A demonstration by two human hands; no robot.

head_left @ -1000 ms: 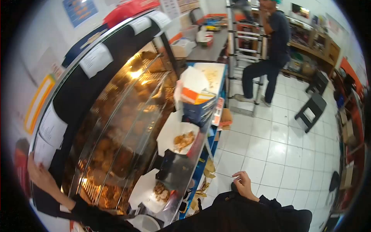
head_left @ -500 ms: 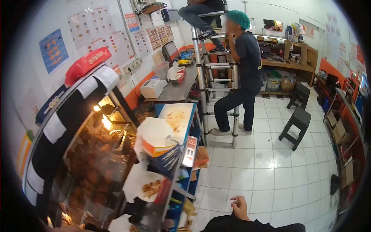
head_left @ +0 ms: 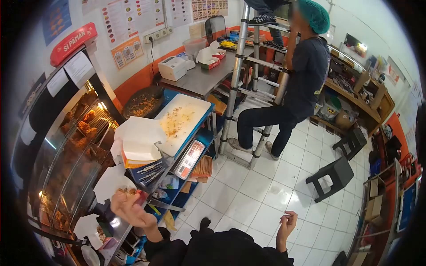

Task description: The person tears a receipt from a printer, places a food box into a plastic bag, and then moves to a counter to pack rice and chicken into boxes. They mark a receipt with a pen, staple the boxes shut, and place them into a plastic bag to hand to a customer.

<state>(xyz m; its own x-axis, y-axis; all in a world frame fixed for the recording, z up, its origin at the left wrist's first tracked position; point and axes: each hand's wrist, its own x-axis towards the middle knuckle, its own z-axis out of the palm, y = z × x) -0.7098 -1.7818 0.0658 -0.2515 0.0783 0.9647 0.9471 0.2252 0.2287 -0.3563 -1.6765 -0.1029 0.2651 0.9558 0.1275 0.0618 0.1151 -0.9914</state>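
My left hand (head_left: 133, 210) is over the front edge of the counter, slightly blurred, its fingers loosely bent and apart with nothing visible in them. It partly covers an open takeaway box (head_left: 112, 181) with food in it. Just behind stands a larger open box (head_left: 141, 141) with a white inside and a blue and orange outside. Below lies another open box with food (head_left: 100, 235). My right hand (head_left: 287, 225) hangs over the tiled floor, fingers loosely curled and apart, holding nothing and touching nothing.
A heated glass cabinet of fried food (head_left: 84, 128) stands at left. Beyond the boxes are a white tray with crumbs (head_left: 186, 113) and a calculator (head_left: 190, 158). A person in a green hairnet (head_left: 306, 66) stands by a ladder (head_left: 235, 80); another sits above. Black stools (head_left: 332, 177) stand right.
My left hand has come into view over the counter's food boxes. The view has tilted down and shifted; my right hand stays over the floor. The person by the ladder keeps the same pose.
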